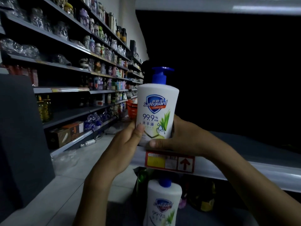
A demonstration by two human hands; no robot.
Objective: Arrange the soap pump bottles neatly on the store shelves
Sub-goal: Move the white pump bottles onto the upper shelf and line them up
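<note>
A dim shop aisle runs away on the left, lined by a long wall of shelving crowded with flasks, jars and bottles, above a pale tiled floor. On the right, close to the camera, a near shelf shows a pale front edge; the space above its board is dark.

A white soap pump bottle with a blue pump head stands upright at the left front corner of that near shelf, its label facing the camera. Its base is hidden behind a thumb, so I cannot tell whether it rests on the board or hangs just above it.

The left hand holds the bottle's lower left side, its grip closed round it with the thumb pressed on the label. The right hand holds the lower right side, its grip wrapped round the bottle, thumb lying across the bottom of the front.

One level below, a second pump bottle of the same kind stands upright, blurred, just beside a green bottle.

A red basket sits farther down the aisle. A red price tag with a yellow panel and an arrow is fixed to the shelf edge under the held bottle. A small plastic bottle lies on the floor.
</note>
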